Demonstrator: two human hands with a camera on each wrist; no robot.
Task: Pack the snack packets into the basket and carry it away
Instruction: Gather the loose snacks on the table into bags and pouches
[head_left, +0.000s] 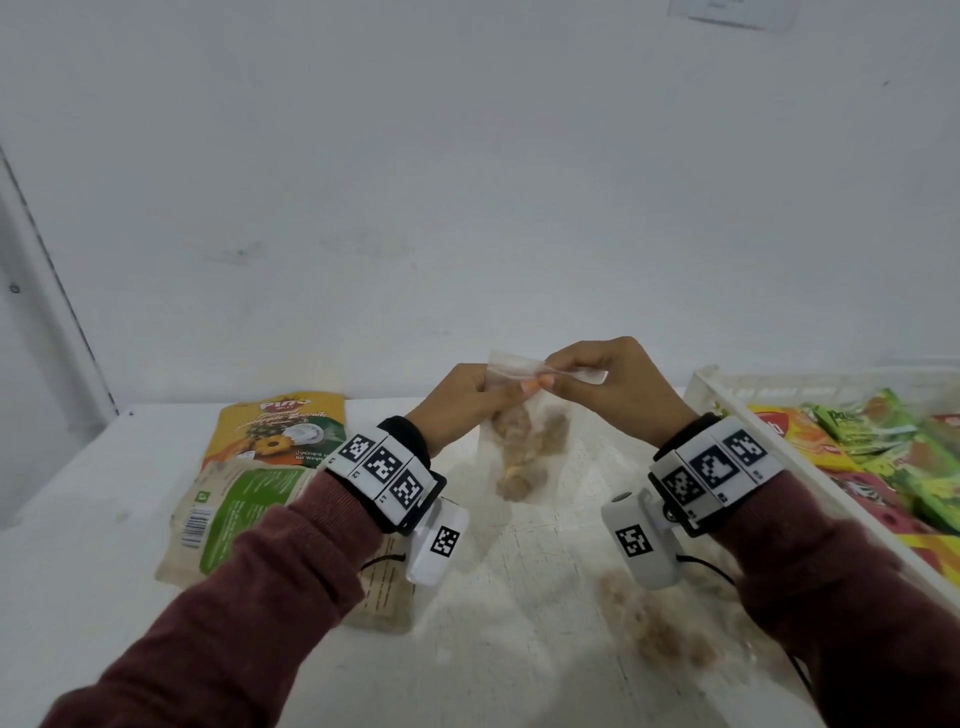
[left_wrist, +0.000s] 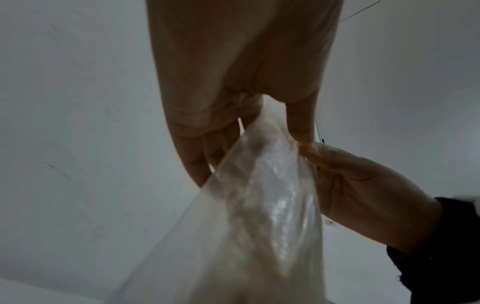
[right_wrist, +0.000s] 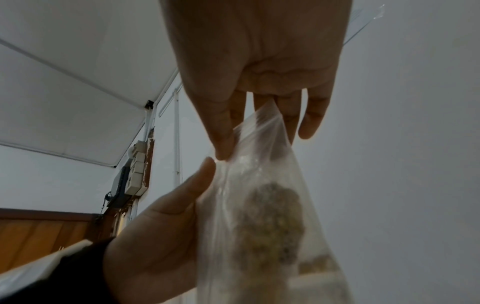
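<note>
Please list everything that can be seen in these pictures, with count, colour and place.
clear bag: 1, see-through with brown pieces, held above the table centre
table: 1, white, below the hands
yellow packet: 1, yellow and orange, table left, far side
green packet: 1, beige and green, table left, near side
basket: 1, white, right side
snack packets: several, green, orange, pink, in the basket
left hand: pinches the bag top
right hand: pinches the bag top

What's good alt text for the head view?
Both hands, left and right, pinch the top edge of a clear bag of brown snack pieces, held above a white table. Two printed snack pouches lie at left, and a white basket of colourful packets sits at right.
</note>
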